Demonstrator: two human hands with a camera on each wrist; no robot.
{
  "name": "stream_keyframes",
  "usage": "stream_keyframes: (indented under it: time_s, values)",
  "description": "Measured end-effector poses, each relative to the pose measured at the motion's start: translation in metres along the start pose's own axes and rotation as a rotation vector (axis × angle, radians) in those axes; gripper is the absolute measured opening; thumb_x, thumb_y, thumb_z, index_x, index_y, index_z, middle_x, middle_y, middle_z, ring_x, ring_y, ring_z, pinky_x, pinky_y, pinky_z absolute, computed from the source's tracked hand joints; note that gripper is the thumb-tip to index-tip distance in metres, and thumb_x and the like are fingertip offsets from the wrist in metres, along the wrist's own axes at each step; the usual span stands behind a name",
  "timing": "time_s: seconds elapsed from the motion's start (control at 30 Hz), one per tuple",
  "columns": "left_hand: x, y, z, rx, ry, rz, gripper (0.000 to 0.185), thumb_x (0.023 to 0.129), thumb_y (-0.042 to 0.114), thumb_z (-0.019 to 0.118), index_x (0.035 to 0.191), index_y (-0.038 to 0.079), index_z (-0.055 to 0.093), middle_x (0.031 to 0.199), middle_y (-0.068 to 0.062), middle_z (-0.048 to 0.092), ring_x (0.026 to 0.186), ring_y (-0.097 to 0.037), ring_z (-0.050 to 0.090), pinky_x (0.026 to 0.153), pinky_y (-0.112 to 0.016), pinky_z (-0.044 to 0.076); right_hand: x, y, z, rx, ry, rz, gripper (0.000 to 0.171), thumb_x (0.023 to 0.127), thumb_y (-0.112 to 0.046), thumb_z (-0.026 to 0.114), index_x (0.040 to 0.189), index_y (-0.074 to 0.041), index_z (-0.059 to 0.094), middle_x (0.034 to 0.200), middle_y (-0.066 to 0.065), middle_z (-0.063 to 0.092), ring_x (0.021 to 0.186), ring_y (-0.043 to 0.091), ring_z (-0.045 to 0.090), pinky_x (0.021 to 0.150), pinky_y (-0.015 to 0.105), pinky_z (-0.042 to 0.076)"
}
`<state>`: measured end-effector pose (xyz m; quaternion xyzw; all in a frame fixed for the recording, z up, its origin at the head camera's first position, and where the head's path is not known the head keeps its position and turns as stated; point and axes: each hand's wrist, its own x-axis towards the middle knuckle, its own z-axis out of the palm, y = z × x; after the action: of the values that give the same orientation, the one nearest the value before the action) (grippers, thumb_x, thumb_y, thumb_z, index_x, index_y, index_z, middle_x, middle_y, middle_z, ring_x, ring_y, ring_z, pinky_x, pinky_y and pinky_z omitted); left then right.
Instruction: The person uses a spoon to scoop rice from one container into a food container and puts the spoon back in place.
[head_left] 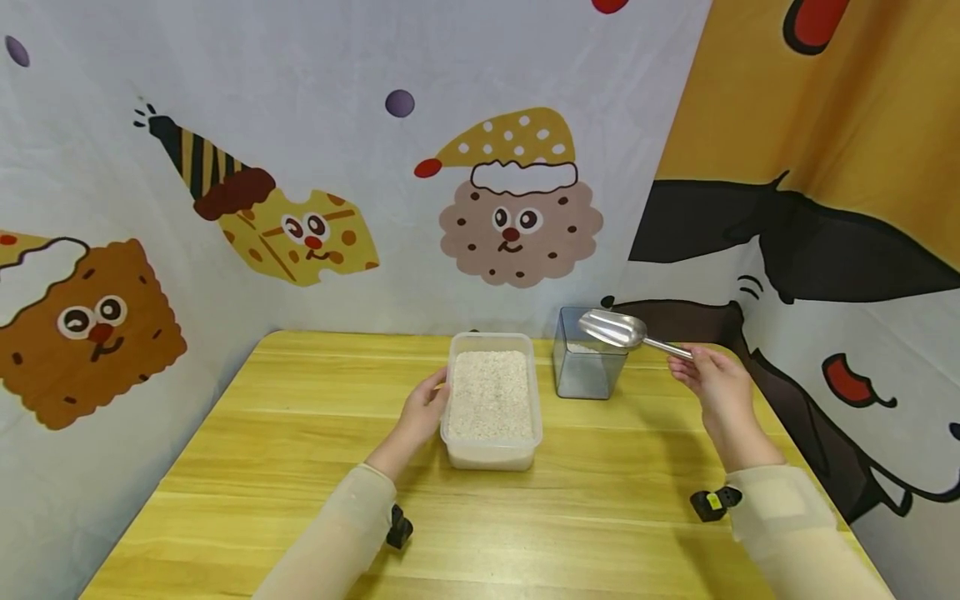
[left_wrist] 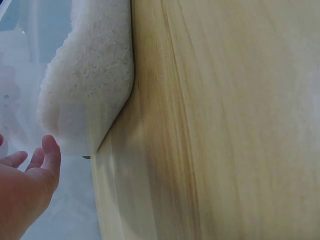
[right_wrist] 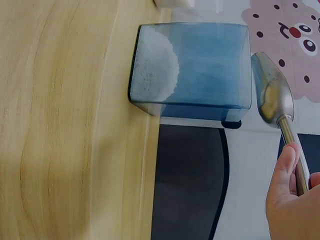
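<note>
In the head view, a clear plastic tub (head_left: 491, 458) of rice (head_left: 491, 396) stands on the table. My left hand (head_left: 424, 408) is at the tub's left side, its fingers relaxed against the wall; the left wrist view shows the fingers (left_wrist: 51, 150) near the tub's corner. With my right hand (head_left: 720, 392) I grip the handle of a metal scoop (head_left: 613, 328). The scoop's bowl is over the rim of a blue-grey see-through canister (head_left: 585, 379). White grains (right_wrist: 155, 65) lie in the bottom of this canister.
The wooden table (head_left: 337, 392) reaches back to a cloth (head_left: 337, 50) printed with cartoon figures, which also hangs on both sides. Canister and tub stand near the table's back edge, a small gap between them.
</note>
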<state>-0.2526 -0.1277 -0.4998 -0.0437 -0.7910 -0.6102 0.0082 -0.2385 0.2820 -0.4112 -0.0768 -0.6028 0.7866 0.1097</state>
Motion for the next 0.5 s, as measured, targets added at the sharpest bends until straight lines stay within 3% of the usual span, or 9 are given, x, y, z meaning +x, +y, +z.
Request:
stream_keyframes:
  time_s: [0.13, 0.5]
  values:
    - [0.000, -0.001, 0.000, 0.001, -0.001, 0.003, 0.047, 0.101, 0.022, 0.045, 0.144, 0.003, 0.037, 0.143, -0.018, 0.044, 0.121, -0.035, 0.051, 0.095, -0.044, 0.049, -0.003, 0.001, 0.003, 0.054, -0.036, -0.010, 0.020, 0.097, -0.018, 0.050, 0.094, -0.010, 0.067, 0.082, 0.003, 0.072, 0.076, 0.010, 0.070, 0.070, 0.020, 0.057]
    - [0.000, 0.000, 0.000, 0.015, 0.007, 0.038, 0.043, 0.101, 0.016, 0.044, 0.142, 0.001, 0.040, 0.140, -0.018, 0.047, 0.119, -0.036, 0.054, 0.093, -0.043, 0.051, -0.016, 0.005, 0.025, 0.126, -0.128, -0.068, 0.028, 0.095, -0.018, 0.054, 0.112, 0.005, 0.059, 0.088, 0.007, 0.071, 0.081, 0.014, 0.070, 0.074, 0.023, 0.057]
